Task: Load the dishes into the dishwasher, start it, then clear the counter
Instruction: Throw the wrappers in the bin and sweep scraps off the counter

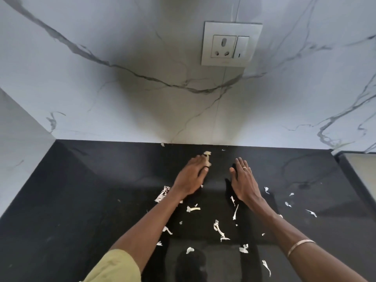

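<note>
Several pale vegetable peel scraps lie scattered over the black stone counter. My left hand reaches toward the back wall, its fingers curled round a pale peel scrap. My right hand is a little to the right, fingers straight and together, its edge resting on the counter, holding nothing. More peel scraps lie beside my left wrist and to the right of my right forearm. No dishes or dishwasher are in view.
A white marble-pattern wall rises behind the counter, with a socket and switch plate on it. A side wall closes the counter on the left. On the right, the counter ends at a raised edge.
</note>
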Demonstrator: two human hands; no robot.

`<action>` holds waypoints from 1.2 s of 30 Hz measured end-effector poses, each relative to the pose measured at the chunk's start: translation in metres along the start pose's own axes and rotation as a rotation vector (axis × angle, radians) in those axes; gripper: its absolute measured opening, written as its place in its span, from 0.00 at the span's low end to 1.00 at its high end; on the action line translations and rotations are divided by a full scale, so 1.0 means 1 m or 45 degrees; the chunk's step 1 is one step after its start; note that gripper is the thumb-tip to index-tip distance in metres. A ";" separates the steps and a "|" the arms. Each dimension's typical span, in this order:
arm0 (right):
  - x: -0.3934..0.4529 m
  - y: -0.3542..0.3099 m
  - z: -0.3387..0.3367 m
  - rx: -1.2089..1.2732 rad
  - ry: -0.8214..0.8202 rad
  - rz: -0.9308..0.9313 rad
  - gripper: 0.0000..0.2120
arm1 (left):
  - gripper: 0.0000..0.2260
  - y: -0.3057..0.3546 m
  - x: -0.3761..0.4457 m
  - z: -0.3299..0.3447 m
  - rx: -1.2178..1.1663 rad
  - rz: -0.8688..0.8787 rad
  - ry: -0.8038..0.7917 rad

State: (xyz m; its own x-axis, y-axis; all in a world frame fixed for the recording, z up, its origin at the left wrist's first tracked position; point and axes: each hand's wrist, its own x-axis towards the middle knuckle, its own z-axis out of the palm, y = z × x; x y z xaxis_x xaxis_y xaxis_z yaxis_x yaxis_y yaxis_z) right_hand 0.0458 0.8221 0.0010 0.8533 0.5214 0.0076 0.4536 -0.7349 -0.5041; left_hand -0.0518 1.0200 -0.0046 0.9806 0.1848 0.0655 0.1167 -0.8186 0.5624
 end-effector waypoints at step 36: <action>0.048 -0.002 -0.008 0.208 -0.129 -0.081 0.27 | 0.24 -0.024 0.041 -0.015 0.006 -0.164 0.169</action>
State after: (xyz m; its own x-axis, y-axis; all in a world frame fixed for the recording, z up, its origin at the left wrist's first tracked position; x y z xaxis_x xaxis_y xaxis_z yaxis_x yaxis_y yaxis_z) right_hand 0.0876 0.8450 0.0099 0.7901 0.6117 -0.0386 0.4511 -0.6230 -0.6390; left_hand -0.0162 1.0551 -0.0031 0.9282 0.3579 0.1016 0.2407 -0.7859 0.5696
